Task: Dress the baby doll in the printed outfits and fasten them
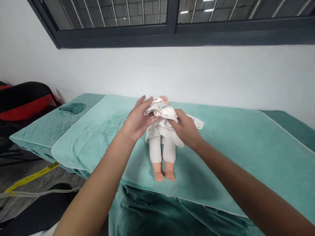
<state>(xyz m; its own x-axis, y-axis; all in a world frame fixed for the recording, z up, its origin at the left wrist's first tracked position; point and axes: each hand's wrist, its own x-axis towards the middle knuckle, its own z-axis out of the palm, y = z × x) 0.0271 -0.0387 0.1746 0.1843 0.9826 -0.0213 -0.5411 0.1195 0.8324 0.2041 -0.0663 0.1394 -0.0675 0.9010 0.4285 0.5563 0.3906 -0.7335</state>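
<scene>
Head view, doll (169, 151): lies face up on the green bed (233, 147), feet toward the viewer, legs white, feet bare; cloth and hands partly cover its head and chest.
Printed cloth (164, 110): white with small coloured marks, bunched over the doll's upper body, between the two hands.
Left hand (139, 119): at the cloth's left side, fingers spread wide, thumb reaching under the cloth's lower edge.
Right hand (186, 127): at the cloth's right side, thumb and fingers drawn together, pinching it.
Printed sleeve (197, 122): lies flat on the bed, just beyond the right hand.
Bed surroundings: white wall (157, 72) and dark-framed window (118, 40) behind; black-and-red chair (27, 106) at left; yellow tape (33, 177) below it.
</scene>
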